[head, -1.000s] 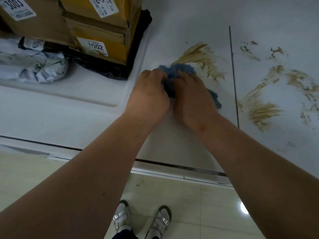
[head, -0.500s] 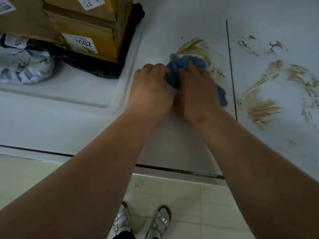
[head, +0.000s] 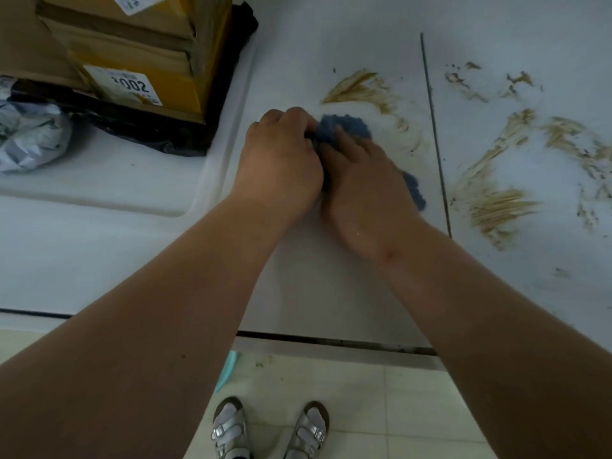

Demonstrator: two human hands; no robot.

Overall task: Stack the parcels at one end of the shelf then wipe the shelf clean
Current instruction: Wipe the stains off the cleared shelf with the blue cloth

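Head view: a bunched blue cloth [head: 351,127] lies on the white shelf [head: 331,276], its long axis running from about 11 o'clock near the fingertips to 5 o'clock, where a tail of it shows beside the right hand [head: 364,190]. The left hand [head: 281,160] has its fingers curled onto the cloth's near-left edge, gripping it. The right hand lies over the middle of the cloth, fingers bent down into the fabric and pressing it to the shelf. The 2 hands touch side by side. Brown smears [head: 361,87] streak the shelf at 12 o'clock from the cloth, and more smears [head: 493,200] lie at 3 o'clock beyond a dark seam [head: 433,134]. Stacked cardboard parcels [head: 132,51], 1 labelled 002, stand at 10 o'clock, with a crumpled grey mailer [head: 29,137] at 9 o'clock.
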